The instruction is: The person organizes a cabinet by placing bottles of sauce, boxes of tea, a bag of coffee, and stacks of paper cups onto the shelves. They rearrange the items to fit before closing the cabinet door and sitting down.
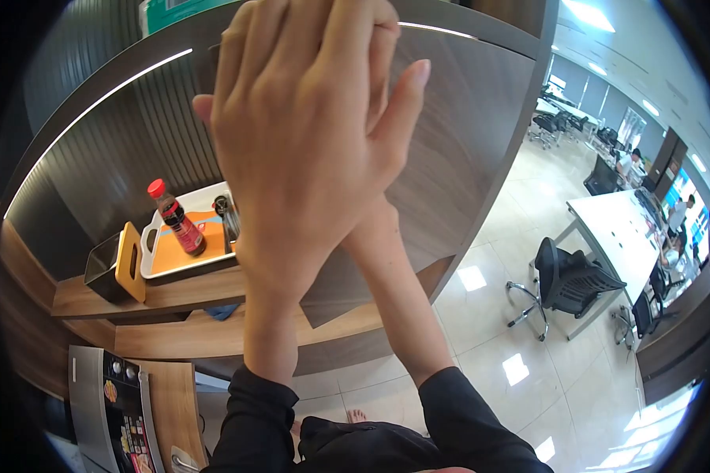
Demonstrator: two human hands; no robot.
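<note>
My left hand [304, 134] is raised close to the camera, its back toward me. Its fingers point up, with the thumb stretched out to the right; the frame's top edge cuts off the fingertips. Behind it and touching it is my right hand [380, 67], mostly hidden. Only a thumb tip at the left and part of its fingers at the right show, so its finger pose is unclear. The wrists cross, and no object is visible in either hand. Beyond them, a red-capped bottle [180, 221] stands on a white-rimmed tray [148, 256] with an orange surface.
A dark bin [105, 270] and a yellow board [126, 256] stand left of the tray on a wooden shelf [189, 290]. Below is a silver-and-black appliance [91, 394]. At right are an office chair [572, 276], a white desk [611, 229] and people farther back.
</note>
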